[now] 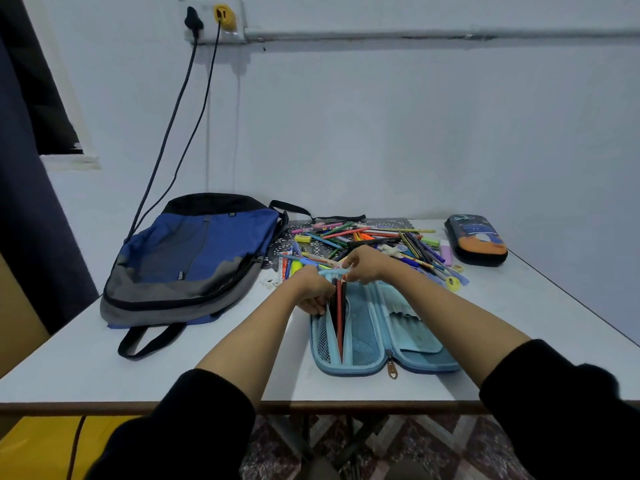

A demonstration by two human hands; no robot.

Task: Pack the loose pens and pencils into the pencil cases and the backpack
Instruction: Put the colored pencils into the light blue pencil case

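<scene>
Pencils (pixel 340 317) look light, stiff, slick: left hand (pixel 310 289) grips them mid-shaft in blue case (pixel 426 351), right hand (pixel 367 268) pinches its rim.

bare table (pixel 86 358) near front, backpack (pixel 187 261) left, pen pile (pixel 374 244) behind

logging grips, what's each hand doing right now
Left hand: fingers curled on the blue pencil case, left side.
Right hand: pinches the case's far edge.
</scene>
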